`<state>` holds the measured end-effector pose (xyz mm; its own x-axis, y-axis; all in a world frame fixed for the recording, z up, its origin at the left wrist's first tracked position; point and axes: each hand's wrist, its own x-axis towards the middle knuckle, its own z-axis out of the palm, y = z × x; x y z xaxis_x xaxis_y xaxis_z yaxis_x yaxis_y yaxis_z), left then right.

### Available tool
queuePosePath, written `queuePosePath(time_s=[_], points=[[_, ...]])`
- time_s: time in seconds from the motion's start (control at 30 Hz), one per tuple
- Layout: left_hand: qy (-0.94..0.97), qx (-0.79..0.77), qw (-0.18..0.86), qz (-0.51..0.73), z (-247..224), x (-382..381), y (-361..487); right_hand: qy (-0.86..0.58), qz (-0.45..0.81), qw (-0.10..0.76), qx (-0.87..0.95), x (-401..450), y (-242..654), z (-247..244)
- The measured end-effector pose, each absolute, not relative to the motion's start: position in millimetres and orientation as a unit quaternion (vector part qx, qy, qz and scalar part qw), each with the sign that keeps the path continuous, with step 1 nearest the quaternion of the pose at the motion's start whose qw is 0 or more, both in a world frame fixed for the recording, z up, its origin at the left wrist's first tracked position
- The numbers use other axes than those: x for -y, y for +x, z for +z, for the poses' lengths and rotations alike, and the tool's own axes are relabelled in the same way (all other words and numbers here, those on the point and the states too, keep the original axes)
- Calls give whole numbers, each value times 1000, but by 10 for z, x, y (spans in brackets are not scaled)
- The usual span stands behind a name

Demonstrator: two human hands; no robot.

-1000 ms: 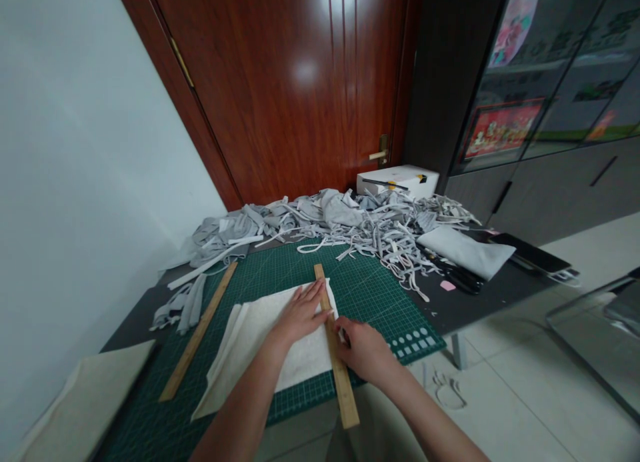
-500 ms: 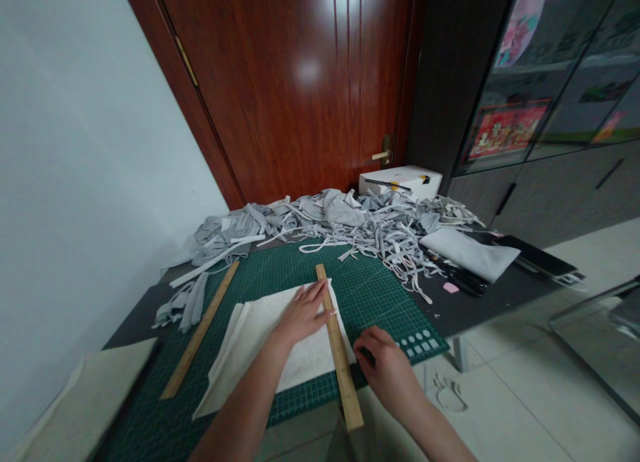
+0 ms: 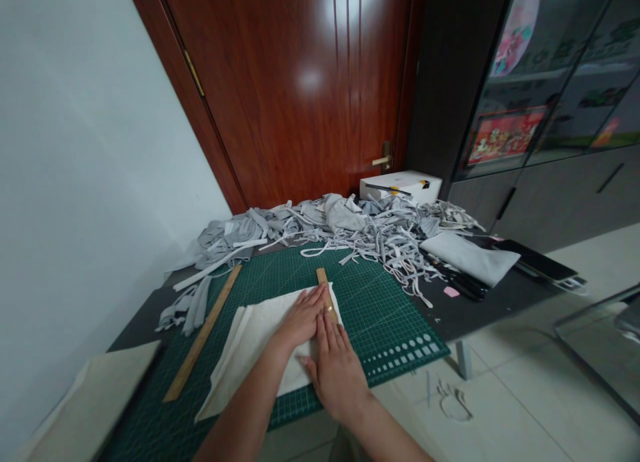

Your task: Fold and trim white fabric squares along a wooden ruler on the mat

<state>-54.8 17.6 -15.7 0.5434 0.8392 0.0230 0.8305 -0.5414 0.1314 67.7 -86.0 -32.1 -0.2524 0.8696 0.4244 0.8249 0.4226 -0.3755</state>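
Note:
A stack of cream-white fabric (image 3: 250,349) lies on the green gridded cutting mat (image 3: 370,295). Along its right edge runs a wooden ruler (image 3: 321,275), its far end showing past my fingers and its near part hidden under my right hand. My left hand (image 3: 301,319) rests flat across fabric and ruler, fingers stretched out. Just below it, touching its fingertips, my right hand (image 3: 337,362) presses flat on the ruler with fingers extended and thumb out to the left over the fabric. Neither hand grips anything visible.
A second wooden ruler (image 3: 205,332) lies at left on the mat. Grey fabric scraps (image 3: 345,215) are heaped along the back, before a white box (image 3: 410,182). At right are a grey cloth piece (image 3: 473,255), a black phone-like slab (image 3: 535,259) and a pink scrap (image 3: 451,292). Cream fabric (image 3: 100,395) sits front left.
My right hand has moved left and forward from beside the ruler, its curled fingers now flattened onto the ruler. My left hand has stayed in place.

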Motion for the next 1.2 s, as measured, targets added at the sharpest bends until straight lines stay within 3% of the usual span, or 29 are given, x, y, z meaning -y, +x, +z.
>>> queuePosePath(time_s=[0.3, 0.7, 1.2], points=[[822, -554, 11, 130, -38, -89, -692, -550, 82, 251, 792, 877, 680, -284], [701, -709, -79, -13, -120, 495, -1629, -552, 103, 239, 792, 928, 660, -286], [684, -725, -81, -19, -74, 522, -1716, -555, 113, 226, 792, 923, 692, -244]])
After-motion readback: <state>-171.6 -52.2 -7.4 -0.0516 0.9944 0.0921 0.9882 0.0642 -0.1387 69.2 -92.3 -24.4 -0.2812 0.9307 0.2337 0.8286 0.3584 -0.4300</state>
